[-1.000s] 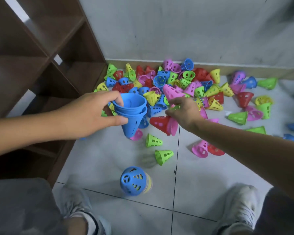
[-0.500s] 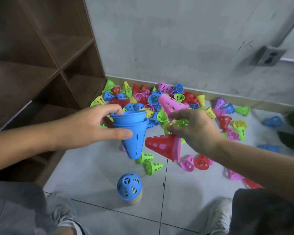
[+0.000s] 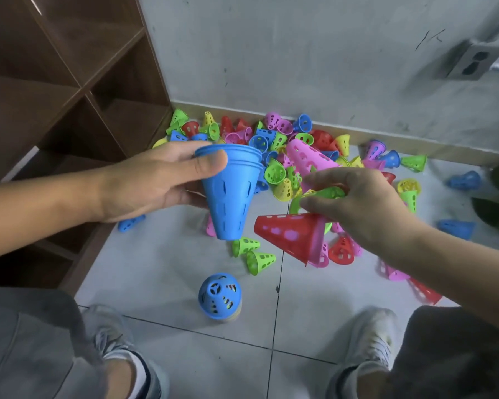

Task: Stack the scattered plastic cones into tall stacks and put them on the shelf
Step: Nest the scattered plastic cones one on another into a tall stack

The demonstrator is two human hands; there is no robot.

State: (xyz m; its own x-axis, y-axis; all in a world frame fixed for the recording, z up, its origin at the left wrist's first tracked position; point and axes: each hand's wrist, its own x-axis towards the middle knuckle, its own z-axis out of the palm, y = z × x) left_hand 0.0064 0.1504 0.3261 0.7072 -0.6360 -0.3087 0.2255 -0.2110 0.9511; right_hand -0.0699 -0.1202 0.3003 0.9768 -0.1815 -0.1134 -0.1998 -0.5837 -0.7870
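Note:
My left hand (image 3: 153, 182) grips a stack of blue cones (image 3: 229, 194), narrow end down, above the floor. My right hand (image 3: 355, 203) holds a bundle of stacks by their wide ends: a red cone stack (image 3: 288, 234) pointing left, a pink stack (image 3: 308, 159) pointing up and back, and a green cone (image 3: 323, 194) between the fingers. A heap of loose cones (image 3: 274, 142) in red, green, yellow, pink and blue lies against the wall. The brown shelf (image 3: 69, 90) stands at the left.
An upright stack topped by a blue cone (image 3: 220, 296) stands on the floor tiles near my feet. Two green cones (image 3: 254, 253) lie just beyond it. Stray blue cones (image 3: 455, 228) lie at the right. A wall socket (image 3: 470, 63) sits on the wall. My shoes (image 3: 372, 341) are at the bottom.
Both hands rose and came nearer to me with their stacks. The view tilted up, showing more wall and the socket.

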